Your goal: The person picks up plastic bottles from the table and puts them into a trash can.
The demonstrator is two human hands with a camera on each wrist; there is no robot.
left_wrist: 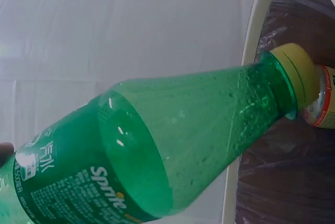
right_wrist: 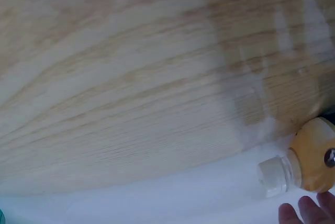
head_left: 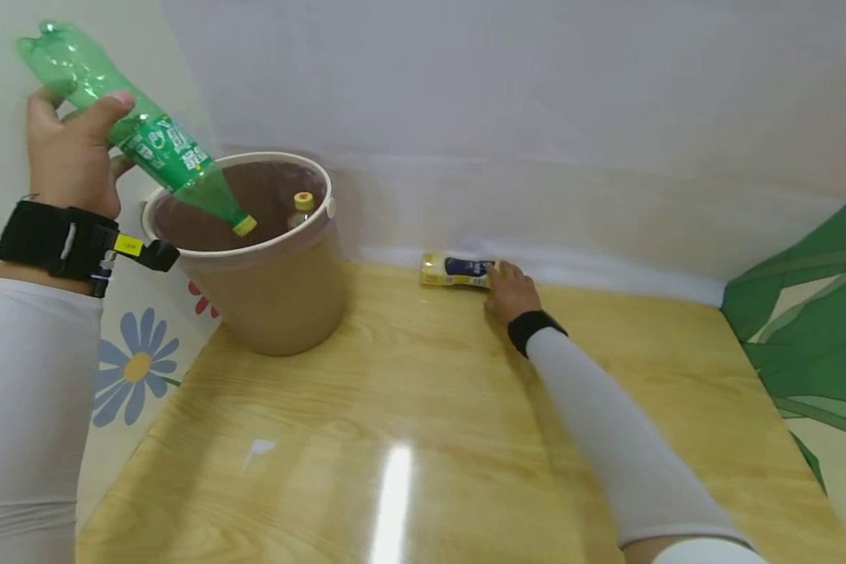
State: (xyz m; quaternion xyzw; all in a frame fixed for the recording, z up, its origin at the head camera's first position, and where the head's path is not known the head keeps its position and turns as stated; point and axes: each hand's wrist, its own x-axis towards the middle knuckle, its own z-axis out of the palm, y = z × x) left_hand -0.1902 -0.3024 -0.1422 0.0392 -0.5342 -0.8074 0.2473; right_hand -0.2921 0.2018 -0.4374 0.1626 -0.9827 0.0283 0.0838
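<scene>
Up at the left of the head view, my left hand (head_left: pixel 77 149) grips a clear green Sprite bottle (head_left: pixel 158 149). The bottle tilts with its yellow cap (left_wrist: pixel 296 77) down, inside the mouth of a beige bin (head_left: pixel 275 298). Against the back wall, a small drink bottle (head_left: pixel 458 270) with a yellow and dark blue label lies on its side. My right hand (head_left: pixel 513 296) holds it near its right end. The right wrist view shows its pale cap (right_wrist: pixel 272 176) and my fingertips (right_wrist: pixel 311 211) beside its orange shoulder; my thumb is hidden there.
A bottle with a yellow cap (head_left: pixel 303 205) stands inside the lined bin. The bin rests at the back left of the wooden table (head_left: pixel 423 376), near a wall with a painted blue flower (head_left: pixel 137 366). Green leaf shapes (head_left: pixel 811 352) border the table's right side.
</scene>
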